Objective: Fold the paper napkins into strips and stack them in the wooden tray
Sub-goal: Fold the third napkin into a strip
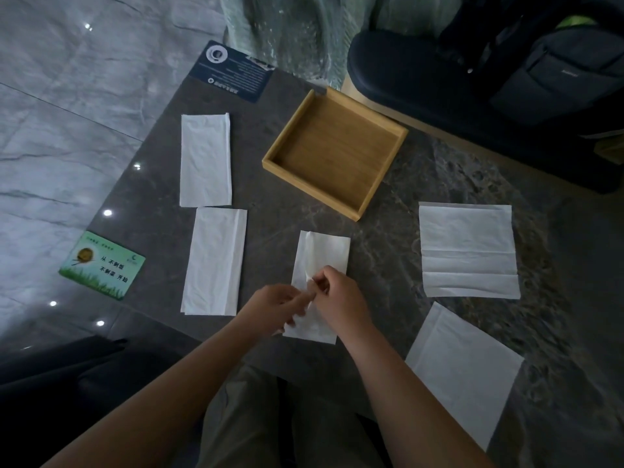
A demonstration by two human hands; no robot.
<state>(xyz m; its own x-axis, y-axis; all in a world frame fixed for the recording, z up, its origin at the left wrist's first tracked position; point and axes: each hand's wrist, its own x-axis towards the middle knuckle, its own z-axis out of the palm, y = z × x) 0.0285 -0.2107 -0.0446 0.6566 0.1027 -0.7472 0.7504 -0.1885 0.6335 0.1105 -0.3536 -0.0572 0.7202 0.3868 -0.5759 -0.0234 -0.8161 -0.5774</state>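
Observation:
A white paper napkin (325,255), folded into a narrow strip, lies at the table's near middle. My left hand (275,307) and my right hand (337,295) both pinch its left long edge near the lower half. Two folded strips lie on the left: a far strip (206,160) and a near strip (216,261). Two wider napkins rest on the right: a creased napkin (469,251) and an angled napkin (462,373) near the edge. The wooden tray (305,121) sits at the middle back with nothing in it.
A green card (101,265) hangs over the table's left edge and a dark blue card (233,70) lies at the far corner. A dark chair with a backpack (553,72) stands behind the tray. The dark stone table (388,211) ends at my knees.

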